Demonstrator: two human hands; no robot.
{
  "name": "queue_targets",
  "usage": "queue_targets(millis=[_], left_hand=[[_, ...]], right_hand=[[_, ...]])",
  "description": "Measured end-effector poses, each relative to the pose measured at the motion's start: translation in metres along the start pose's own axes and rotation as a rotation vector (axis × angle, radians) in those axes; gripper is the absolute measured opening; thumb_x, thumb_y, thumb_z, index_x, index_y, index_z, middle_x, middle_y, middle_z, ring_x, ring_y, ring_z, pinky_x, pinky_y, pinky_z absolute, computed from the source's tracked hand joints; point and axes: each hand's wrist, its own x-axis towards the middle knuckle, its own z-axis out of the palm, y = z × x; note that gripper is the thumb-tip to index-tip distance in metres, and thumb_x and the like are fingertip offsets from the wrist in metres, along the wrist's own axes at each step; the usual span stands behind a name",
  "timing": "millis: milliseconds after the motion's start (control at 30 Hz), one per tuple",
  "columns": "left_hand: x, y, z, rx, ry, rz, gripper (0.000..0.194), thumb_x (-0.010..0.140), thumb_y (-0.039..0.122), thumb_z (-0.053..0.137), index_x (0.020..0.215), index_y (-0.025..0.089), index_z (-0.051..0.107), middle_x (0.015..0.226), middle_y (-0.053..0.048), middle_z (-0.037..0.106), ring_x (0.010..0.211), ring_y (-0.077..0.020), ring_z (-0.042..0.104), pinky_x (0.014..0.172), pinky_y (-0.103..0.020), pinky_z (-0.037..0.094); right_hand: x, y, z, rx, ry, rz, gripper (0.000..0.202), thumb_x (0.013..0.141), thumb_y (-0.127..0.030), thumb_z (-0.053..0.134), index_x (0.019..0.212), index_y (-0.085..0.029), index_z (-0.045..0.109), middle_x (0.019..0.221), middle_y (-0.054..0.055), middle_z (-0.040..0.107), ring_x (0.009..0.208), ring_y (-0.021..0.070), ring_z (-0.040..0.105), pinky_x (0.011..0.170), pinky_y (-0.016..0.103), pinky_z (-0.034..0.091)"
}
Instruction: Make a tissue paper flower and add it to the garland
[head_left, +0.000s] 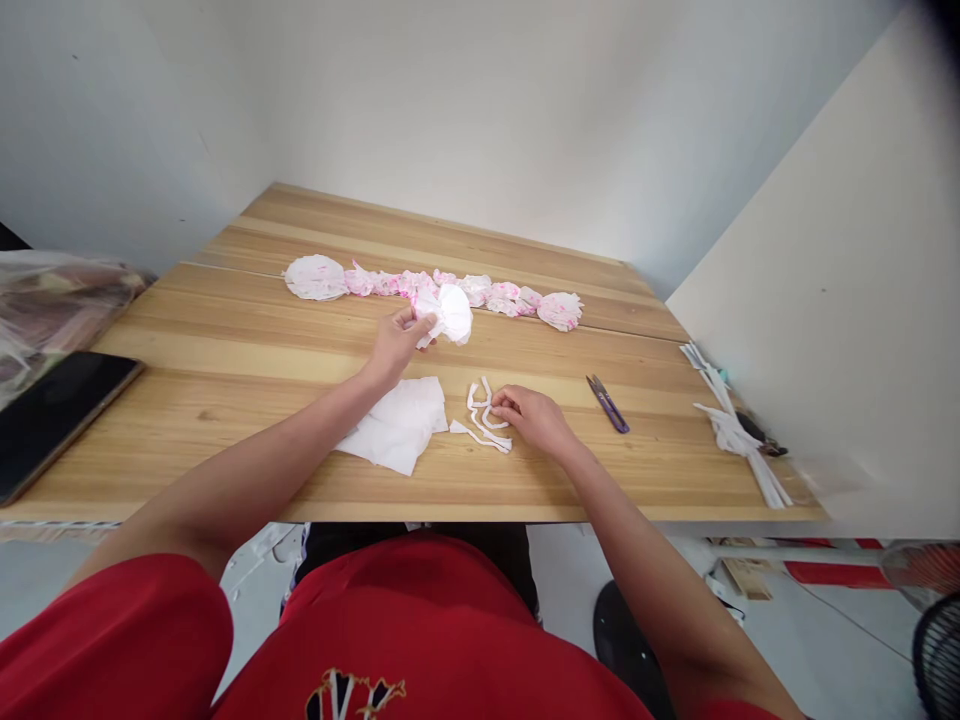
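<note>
My left hand [405, 340] is closed on a gathered white cloth bundle [454, 312] with a rounded, puffed end and pink-stained folds. Behind it lies a row of crumpled white and pink cloth [382, 282], with a wider, flatter piece at each end. On the wood tabletop, my right hand [531, 415] pinches one of several thin white cloth strips [486, 438], its fingertips at their right side. A folded white cloth sheet [401, 420] is spread below my left forearm. Small thread snips [607, 404] with purple handles rest to the right of my right hand.
A dark phone [64, 410] and a clear plastic bag [60, 310] are at the left. Bundled white strips [739, 430] lie along the right edge beside a dark tool [761, 435]. White walls rise behind and to the right; a fan [937, 650] stands below right.
</note>
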Motion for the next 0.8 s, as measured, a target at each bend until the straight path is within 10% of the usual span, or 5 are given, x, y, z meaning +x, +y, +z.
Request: queue_targets(millis=[400, 800], left_hand=[[0.000, 0.001, 0.000, 0.005, -0.004, 0.010, 0.027, 0.069, 0.039, 0.074, 0.077, 0.014, 0.065, 0.067, -0.001, 0.065, 0.055, -0.0093, 0.058, 0.049, -0.019, 0.042], [0.000, -0.001, 0.000, 0.006, 0.009, -0.004, 0.026, 0.068, 0.037, 0.074, 0.077, 0.014, 0.066, 0.064, -0.001, 0.064, 0.054, -0.0089, 0.057, 0.048, -0.019, 0.041]], right_hand=[[-0.018, 0.034, -0.038, 0.007, 0.055, 0.106, 0.015, 0.086, -0.033, 0.053, 0.078, -0.021, 0.057, 0.074, 0.001, 0.065, 0.066, 0.0158, 0.057, 0.061, 0.027, 0.037], [-0.028, 0.037, -0.030, 0.197, -0.005, 0.069, 0.017, 0.084, -0.033, 0.055, 0.090, -0.021, 0.067, 0.081, 0.001, 0.070, 0.072, 0.0159, 0.061, 0.066, 0.027, 0.042]])
